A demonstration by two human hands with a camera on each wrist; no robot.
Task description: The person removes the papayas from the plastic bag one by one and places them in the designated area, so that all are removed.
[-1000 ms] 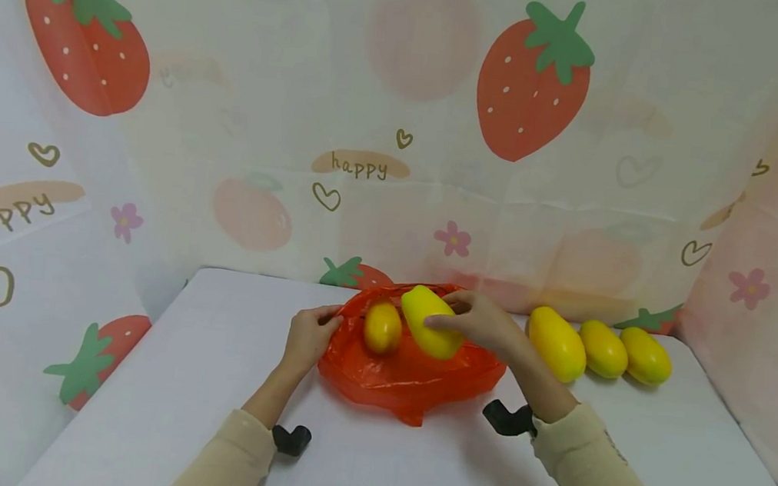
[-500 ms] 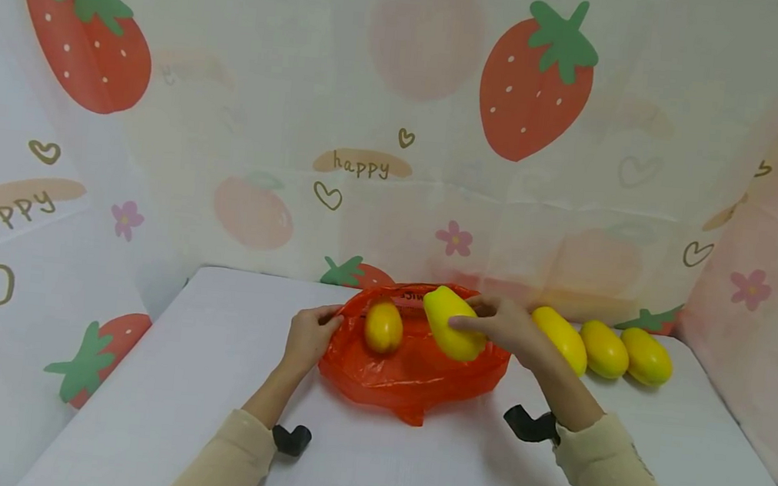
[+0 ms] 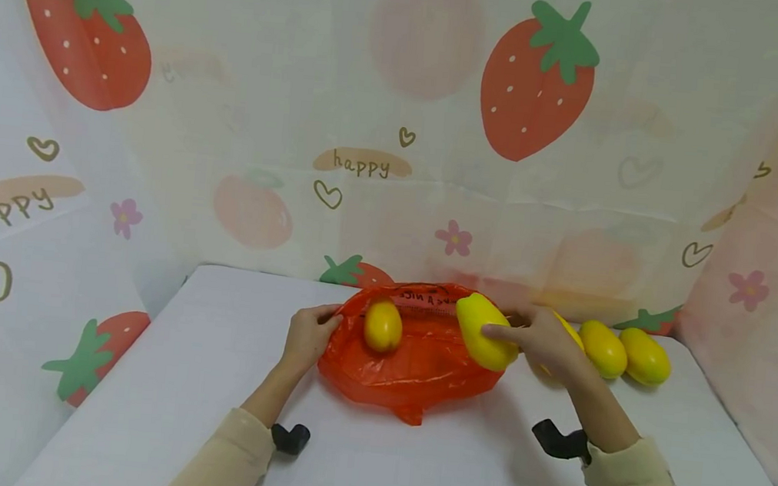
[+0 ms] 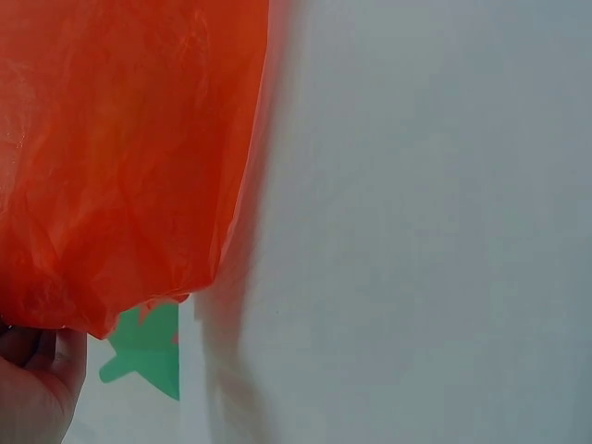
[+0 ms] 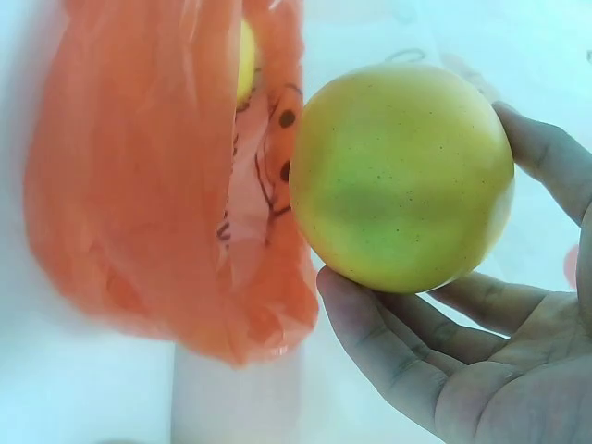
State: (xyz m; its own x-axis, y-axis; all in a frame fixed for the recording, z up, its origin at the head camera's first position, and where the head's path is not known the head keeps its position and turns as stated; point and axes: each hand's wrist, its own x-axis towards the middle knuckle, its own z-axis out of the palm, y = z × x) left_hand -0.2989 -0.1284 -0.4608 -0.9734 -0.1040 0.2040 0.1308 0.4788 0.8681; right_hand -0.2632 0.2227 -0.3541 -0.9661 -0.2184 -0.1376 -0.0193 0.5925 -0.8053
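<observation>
My right hand (image 3: 547,340) grips a large yellow mango-shaped fruit (image 3: 485,333) at the right rim of an open red plastic bag (image 3: 412,380). In the right wrist view, its thumb and fingers curl around the blunt end of this fruit (image 5: 402,180), with the bag (image 5: 139,185) to the left. My left hand (image 3: 307,338) pinches the bag's left rim. Inside the bag a smaller yellow fruit (image 3: 383,326) lies on the left side. Only part of my left hand (image 4: 42,379) shows below the red plastic in the left wrist view.
Right of the bag, two yellow fruits, a middle one (image 3: 603,348) and a far-right one (image 3: 644,356), lie in a row on the white table (image 3: 369,473). A larger yellow fruit (image 3: 567,330) is mostly behind my right hand. A strawberry-printed cloth (image 3: 269,109) hangs behind.
My right hand has moved to the right with the fruit, from over the bag's middle to its right rim. The left hand still holds the bag in the same place.
</observation>
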